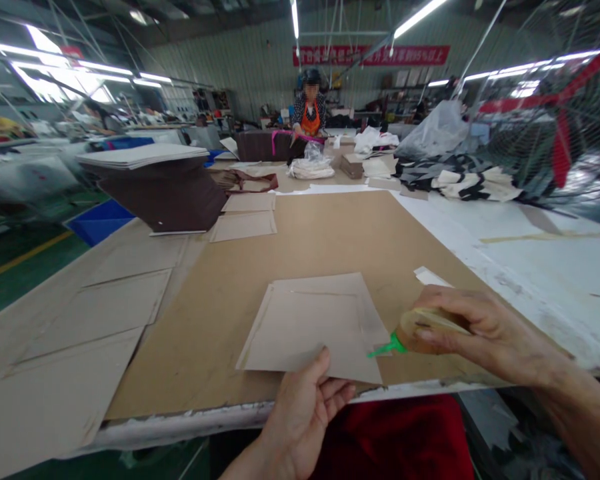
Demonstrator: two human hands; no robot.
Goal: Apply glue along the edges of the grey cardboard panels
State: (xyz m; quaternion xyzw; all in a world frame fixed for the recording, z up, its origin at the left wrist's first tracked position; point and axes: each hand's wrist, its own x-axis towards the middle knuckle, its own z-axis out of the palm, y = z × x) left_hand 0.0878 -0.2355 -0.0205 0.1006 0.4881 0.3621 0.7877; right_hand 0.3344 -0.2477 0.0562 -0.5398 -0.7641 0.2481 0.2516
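My right hand [485, 330] is wrapped round a glue bottle [417, 330], which lies tilted with its green nozzle [387, 347] pointing left. The nozzle tip is by the right edge of a grey-beige cardboard sheet [310, 327]. Along the sheet's sides run thin lines that look like glue. My left hand [307, 407] grips the near edge of this sheet, thumb on top and fingers underneath. Another sheet shows partly beneath it at the right. Both lie on a brown board [330, 247] covering the middle of the table.
Several cardboard sheets [100, 307] overlap at the left, with two smaller pieces [245, 225] farther back. A tall dark brown stack [165, 193] stands at the back left, beside a blue bin [97, 222]. A white scrap [433, 277] lies near my right hand. A person [309, 110] stands across the table.
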